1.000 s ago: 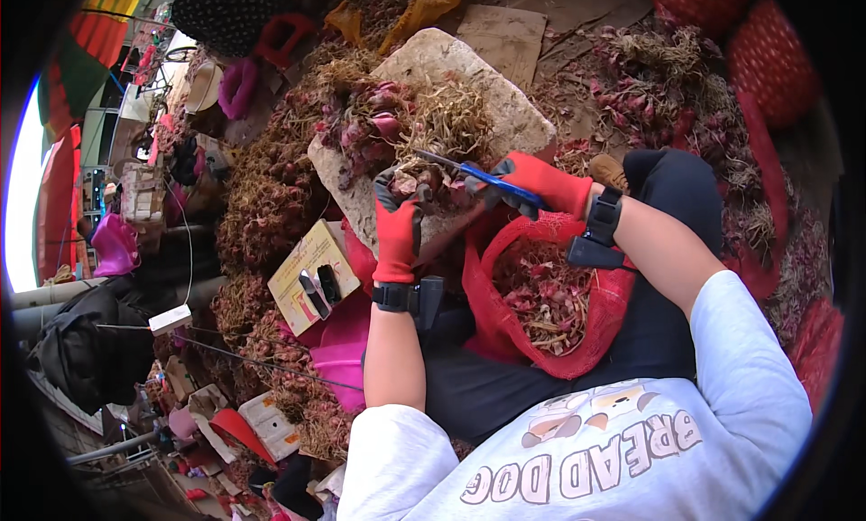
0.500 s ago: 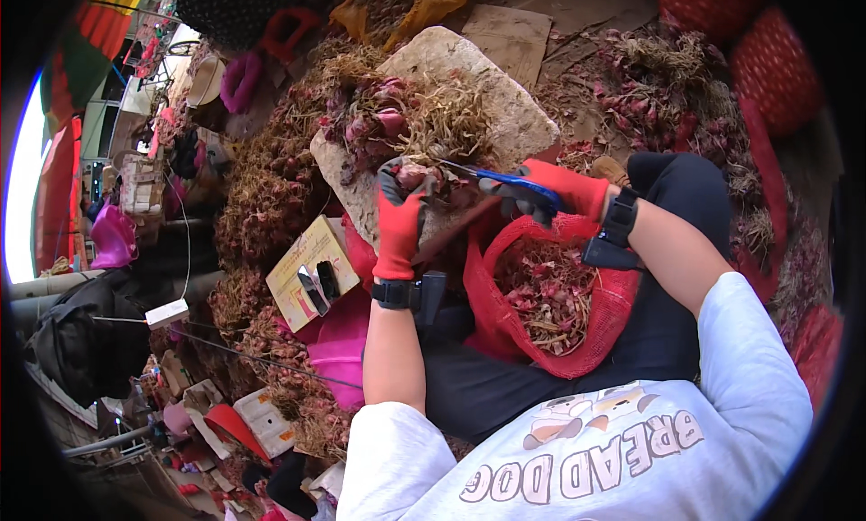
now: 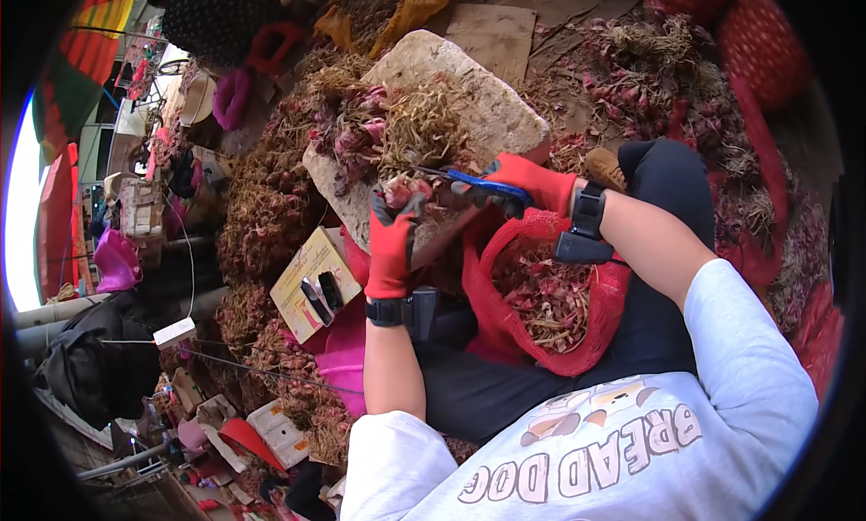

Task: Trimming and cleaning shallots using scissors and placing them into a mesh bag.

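Note:
My left hand (image 3: 393, 228), in a red glove with dark grey fingers, is closed around a small bunch of shallots (image 3: 406, 193). Their pinkish bulbs show above my fingers, and dry straw-coloured stalks (image 3: 426, 124) spread out beyond them. In my right hand (image 3: 521, 180), gloved alike, is a pair of scissors (image 3: 494, 187) with blue handles. The blades point left and reach the stalks just above the bulbs; whether they are fully closed is hard to see. Both hands are over the near edge of a pale stone slab (image 3: 492, 101), where more shallots (image 3: 356, 138) lie.
A red mesh bag (image 3: 603, 336) with loose bits and dry skins stands open between my legs. Left of it lie a yellowish box (image 3: 302, 282) and pink plastic (image 3: 343, 372). Shallot heaps (image 3: 257, 205) line the left; more bunches (image 3: 631, 79) and full red sacks (image 3: 771, 47) are at right.
The whole view has shifted slightly. My right hand and the scissors have come a little closer to my left hand, and the bulbs in my left hand show more clearly.

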Tool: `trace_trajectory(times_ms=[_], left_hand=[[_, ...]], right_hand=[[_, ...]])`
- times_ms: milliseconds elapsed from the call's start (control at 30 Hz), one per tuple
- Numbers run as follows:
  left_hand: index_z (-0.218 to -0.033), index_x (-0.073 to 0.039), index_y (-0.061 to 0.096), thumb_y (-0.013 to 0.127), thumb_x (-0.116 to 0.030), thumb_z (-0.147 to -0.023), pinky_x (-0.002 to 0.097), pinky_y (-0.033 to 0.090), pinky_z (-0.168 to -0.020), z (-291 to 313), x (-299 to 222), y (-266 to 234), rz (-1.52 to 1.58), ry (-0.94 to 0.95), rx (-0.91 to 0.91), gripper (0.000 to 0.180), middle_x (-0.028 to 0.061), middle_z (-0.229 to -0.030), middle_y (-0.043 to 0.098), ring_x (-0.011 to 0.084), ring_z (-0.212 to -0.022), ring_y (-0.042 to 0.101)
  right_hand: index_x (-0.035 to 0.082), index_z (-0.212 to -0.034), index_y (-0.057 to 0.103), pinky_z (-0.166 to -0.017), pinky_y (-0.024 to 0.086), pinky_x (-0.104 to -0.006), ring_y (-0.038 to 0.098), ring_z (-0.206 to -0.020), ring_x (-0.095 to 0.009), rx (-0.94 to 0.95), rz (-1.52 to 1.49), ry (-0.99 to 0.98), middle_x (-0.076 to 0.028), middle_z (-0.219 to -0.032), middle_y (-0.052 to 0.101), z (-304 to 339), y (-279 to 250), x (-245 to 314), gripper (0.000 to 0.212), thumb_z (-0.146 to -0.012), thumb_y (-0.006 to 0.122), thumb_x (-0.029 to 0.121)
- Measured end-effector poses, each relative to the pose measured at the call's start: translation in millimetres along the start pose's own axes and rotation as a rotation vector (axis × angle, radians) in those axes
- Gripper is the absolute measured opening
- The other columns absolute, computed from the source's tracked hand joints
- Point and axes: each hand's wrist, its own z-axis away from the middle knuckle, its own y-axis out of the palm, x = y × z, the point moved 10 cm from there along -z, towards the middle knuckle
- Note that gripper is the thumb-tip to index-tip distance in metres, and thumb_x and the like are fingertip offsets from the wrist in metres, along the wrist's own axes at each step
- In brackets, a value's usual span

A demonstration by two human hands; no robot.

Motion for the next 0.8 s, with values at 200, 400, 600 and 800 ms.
trace_trajectory(times_ms=[200,400,600,800], left_hand=[[-0.101,-0.004,0.060,0.052,-0.020,-0.092,0.0308,0.049,-0.080,-2,21,-42,-0.263,-0.203,0.056,0.021,0.0073,-0.098,0.063,0.0209,-0.089,0.061],[-0.114,-0.003,0.054,0.051,-0.025,-0.091,0.0346,0.051,-0.079,5,3,-46,0.704,-0.252,-0.138,0.031,0.0118,-0.108,0.059,0.0239,-0.096,0.058],[-0.122,-0.007,0.050,0.051,-0.023,-0.091,0.0283,0.048,-0.073,50,-40,-1,0.315,-0.033,0.073,0.036,0.0097,-0.099,0.059,0.0193,-0.079,0.056],[-0.122,-0.004,0.046,0.054,-0.001,-0.086,0.0271,0.046,-0.086,112,-7,101,0.275,0.099,-0.074,0.037,0.0051,-0.108,0.058,0.0130,-0.096,0.056]], right_hand=[[0.004,-0.070,0.063,-0.036,0.039,-0.0267,0.047,-0.038,-0.011,0.046,0.121,0.008,-0.002,-0.054,0.049,3,-3,11,0.044,-0.069,0.073,0.047],[-0.002,-0.076,0.063,-0.056,0.048,-0.0310,0.059,-0.057,-0.015,-0.265,1.113,-0.496,-0.008,-0.066,0.060,39,-15,63,0.051,-0.073,0.068,0.048],[0.000,-0.104,0.062,-0.058,0.048,-0.0283,0.063,-0.065,-0.012,0.079,0.564,-0.281,-0.007,-0.081,0.064,112,-27,77,0.045,-0.080,0.064,0.038],[0.003,-0.109,0.057,-0.059,0.050,-0.0235,0.063,-0.073,-0.012,0.124,-0.334,-0.250,-0.006,-0.090,0.063,119,32,-9,0.031,-0.084,0.062,0.021]])
